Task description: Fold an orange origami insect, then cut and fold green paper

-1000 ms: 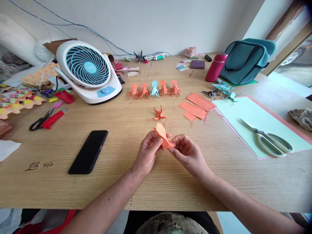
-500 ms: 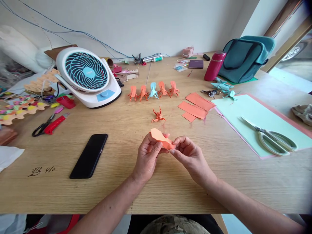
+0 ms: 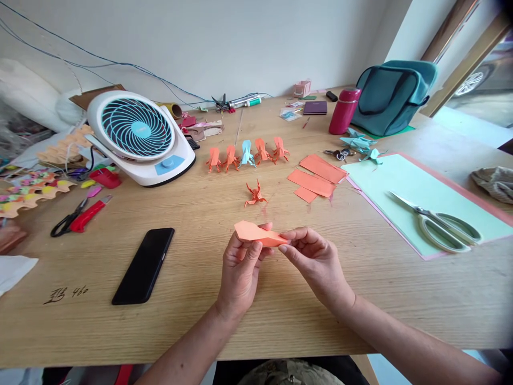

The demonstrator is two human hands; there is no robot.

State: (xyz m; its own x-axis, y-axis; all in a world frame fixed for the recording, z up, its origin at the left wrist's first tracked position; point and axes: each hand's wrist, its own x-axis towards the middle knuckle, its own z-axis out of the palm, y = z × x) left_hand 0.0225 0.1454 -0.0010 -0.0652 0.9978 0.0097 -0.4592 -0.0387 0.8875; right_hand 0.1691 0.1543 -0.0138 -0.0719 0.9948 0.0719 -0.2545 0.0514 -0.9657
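Note:
An orange folded paper piece [image 3: 256, 234], wide at its left end and narrowing to the right, is held between both hands above the table. My left hand [image 3: 240, 272] grips its wider part, thumb in front and fingers behind. With thumb and forefinger, my right hand [image 3: 315, 259] pinches the narrow right tip. Just beyond stands a small orange origami figure [image 3: 255, 195] with thin raised legs. Farther back is a row of origami insects, orange ones [image 3: 262, 149] with a light blue one [image 3: 246, 153] in the middle.
Orange paper strips [image 3: 312, 182] lie right of the figures. Large scissors [image 3: 436, 222] rest on light green paper sheets [image 3: 385, 182]. A black phone [image 3: 143, 266] lies at left, below a red utility knife [image 3: 90, 214] and a white fan [image 3: 138, 136]. A pink bottle [image 3: 344, 111] stands by a teal bag [image 3: 395, 99].
The folded paper has turned flatter, its wide end swinging left and its tip more level. Both hands still hold it. The whole view has shifted slightly.

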